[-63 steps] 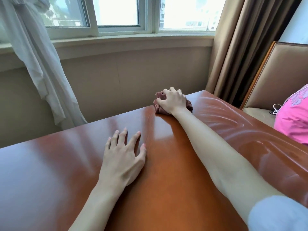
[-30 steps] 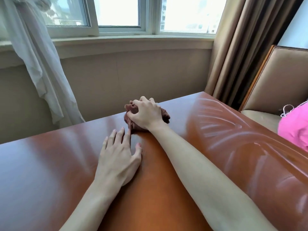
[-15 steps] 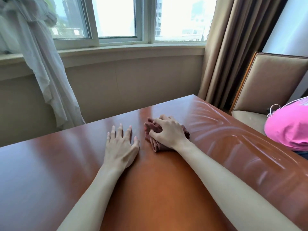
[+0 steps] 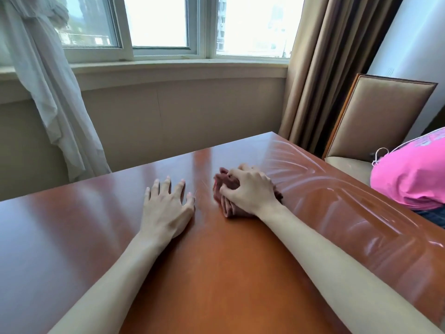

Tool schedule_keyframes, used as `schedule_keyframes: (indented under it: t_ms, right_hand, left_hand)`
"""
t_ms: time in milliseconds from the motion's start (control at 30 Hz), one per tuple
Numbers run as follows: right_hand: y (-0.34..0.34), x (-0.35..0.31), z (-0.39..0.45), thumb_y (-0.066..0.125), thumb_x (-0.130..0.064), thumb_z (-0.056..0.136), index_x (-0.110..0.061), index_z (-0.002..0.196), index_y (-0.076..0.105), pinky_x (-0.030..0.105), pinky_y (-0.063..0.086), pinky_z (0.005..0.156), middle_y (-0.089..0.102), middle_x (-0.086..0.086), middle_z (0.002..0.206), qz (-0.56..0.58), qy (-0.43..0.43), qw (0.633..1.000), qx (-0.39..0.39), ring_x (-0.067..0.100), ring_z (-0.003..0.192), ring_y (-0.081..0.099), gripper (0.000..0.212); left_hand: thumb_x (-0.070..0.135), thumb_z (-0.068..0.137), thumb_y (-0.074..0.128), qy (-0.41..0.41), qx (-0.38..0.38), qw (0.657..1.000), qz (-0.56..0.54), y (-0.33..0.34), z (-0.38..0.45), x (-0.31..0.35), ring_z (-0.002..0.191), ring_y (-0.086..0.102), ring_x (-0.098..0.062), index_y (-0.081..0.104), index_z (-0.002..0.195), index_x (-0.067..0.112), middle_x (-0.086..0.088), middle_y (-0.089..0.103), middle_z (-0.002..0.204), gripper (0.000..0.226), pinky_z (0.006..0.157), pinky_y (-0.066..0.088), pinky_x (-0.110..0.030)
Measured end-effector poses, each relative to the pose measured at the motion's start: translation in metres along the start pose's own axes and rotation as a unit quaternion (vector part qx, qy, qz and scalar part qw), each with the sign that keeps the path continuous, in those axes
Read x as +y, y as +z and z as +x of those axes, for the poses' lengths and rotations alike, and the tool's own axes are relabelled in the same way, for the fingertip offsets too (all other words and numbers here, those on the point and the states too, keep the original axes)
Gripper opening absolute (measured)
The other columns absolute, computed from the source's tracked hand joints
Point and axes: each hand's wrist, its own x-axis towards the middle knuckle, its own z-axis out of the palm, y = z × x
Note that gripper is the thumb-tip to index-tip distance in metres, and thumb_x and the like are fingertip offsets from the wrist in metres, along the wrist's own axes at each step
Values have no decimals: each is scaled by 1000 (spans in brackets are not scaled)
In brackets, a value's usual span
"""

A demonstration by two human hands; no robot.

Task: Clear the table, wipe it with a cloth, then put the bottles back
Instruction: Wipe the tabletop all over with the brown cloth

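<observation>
Far left: a white sheer curtain [image 4: 55, 92] hangs from the top of the frame down past the window sill [image 4: 168, 68], its hem ending behind the far edge of the worktop [image 4: 72, 237]. The window [image 4: 159, 22] behind it is bright; buildings show faintly through the glass.

Worktop: glossy reddish-brown wood, fills the lower frame. No bottles visible on it.

Left hand [image 4: 166, 210]: palm down, flat on the worktop, fingers spread and nearly straight, thumb out to the right. Holds nothing. Forearm runs back to the lower left edge of the frame.

Just right of the left hand, apart from it by a narrow strip of bare wood: a bunched reddish-brown cloth [image 4: 225, 201], resting on the worktop.

Right hand [image 4: 250, 191]: on top of the cloth, fingers curled over it, thumb tucked against its left side; the cloth is gripped and pressed to the surface. Folds of cloth show to the left of and below the hand, and a small dark edge at the right of the wrist.

Right of the cloth: curved wet streaks [image 4: 313, 179] shine across the worktop toward its far right corner.

Beyond that corner: brown drapes [image 4: 325, 68], then a tan upholstered chair [image 4: 380, 116] with a wooden frame. Far right: pink fabric [image 4: 414, 179] with a white cord, partly cut off by the frame edge.
</observation>
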Motion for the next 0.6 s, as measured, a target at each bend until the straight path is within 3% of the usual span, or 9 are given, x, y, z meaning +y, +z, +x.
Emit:
schedule_keyframes:
  t_ms: [333,467,600]
  right_hand:
    - [59,51,193,59,-55,86,-27,106,71,43,45,90,61,3,112,-6,104,994,26,34,114,57,36]
    - [50,48,172,60,-55,86,-30,100,69,42,44,89,59,-1,106,18,95,995,4,31,110,56,30]
    - [14,30,99,63,-57,81,-22,73,61,34,37,70,62,-7,81,90,111,989,-39,26,90,61,36]
  left_hand:
    - [64,87,8,-6,4,1000,18,12,11,-7,156,1,-20,15,158,46,3,9,170,73,126,3,-41]
    - [63,90,10,-11,-7,1000,14,8,11,-4,156,0,-21,15,158,45,2,8,170,71,126,2,-42]
    - [57,100,25,-11,-16,1000,1,4,10,-2,156,2,-25,21,159,41,-1,10,169,60,126,2,-45]
